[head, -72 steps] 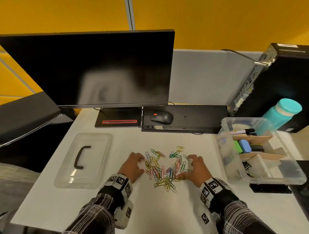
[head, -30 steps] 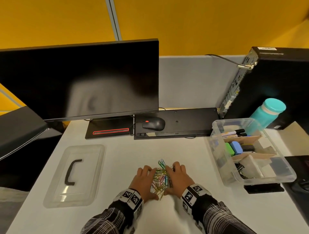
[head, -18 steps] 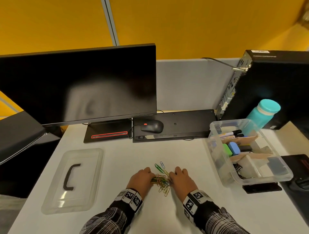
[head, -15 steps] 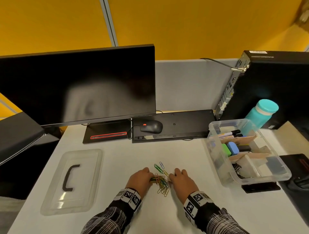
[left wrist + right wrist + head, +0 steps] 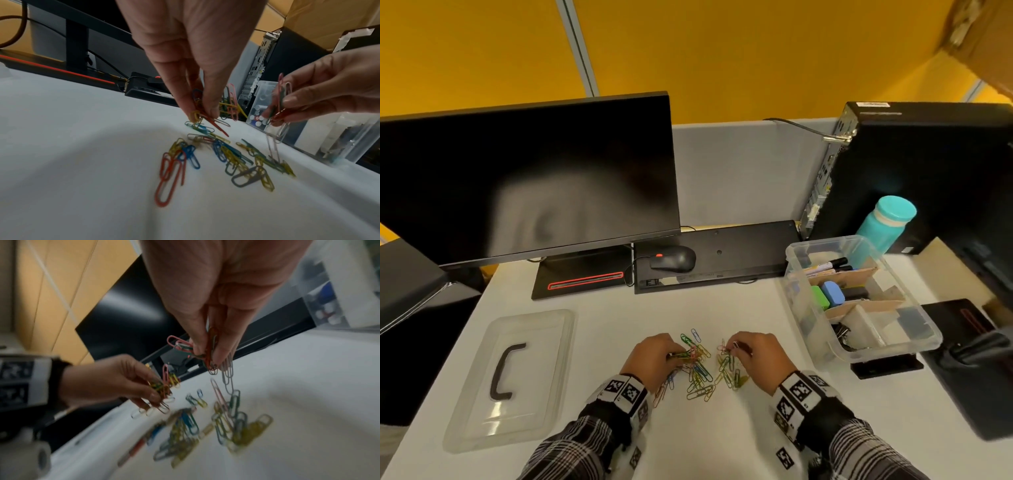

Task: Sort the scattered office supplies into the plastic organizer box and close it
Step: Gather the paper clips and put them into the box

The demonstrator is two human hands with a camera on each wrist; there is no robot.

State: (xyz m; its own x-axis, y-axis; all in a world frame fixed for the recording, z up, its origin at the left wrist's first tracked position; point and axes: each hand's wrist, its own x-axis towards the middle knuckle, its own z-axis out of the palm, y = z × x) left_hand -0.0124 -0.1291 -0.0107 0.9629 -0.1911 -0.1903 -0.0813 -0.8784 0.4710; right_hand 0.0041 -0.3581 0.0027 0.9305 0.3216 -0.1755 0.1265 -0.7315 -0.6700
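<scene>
On desk point(image 5: 722, 445) | left hand point(image 5: 654, 359), right hand point(image 5: 760, 356) each pinch paper clips point(image 5: 702, 377) | organizer box point(image 5: 818, 329) right, lid point(image 5: 517, 377) left

No text, brand or number can be read anywhere. The wristbands point(image 5: 624, 392) carry black-and-white square code markers, and the white label on top of the computer tower point(image 5: 873, 104) is too small and blurred to make out.

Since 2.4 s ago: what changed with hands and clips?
The left hand and right hand swept the spread paper clips into a heap, then each pinched up a bunch and drew apart; many still lie on the desk. Organizer box open, lid off, unchanged.
</scene>
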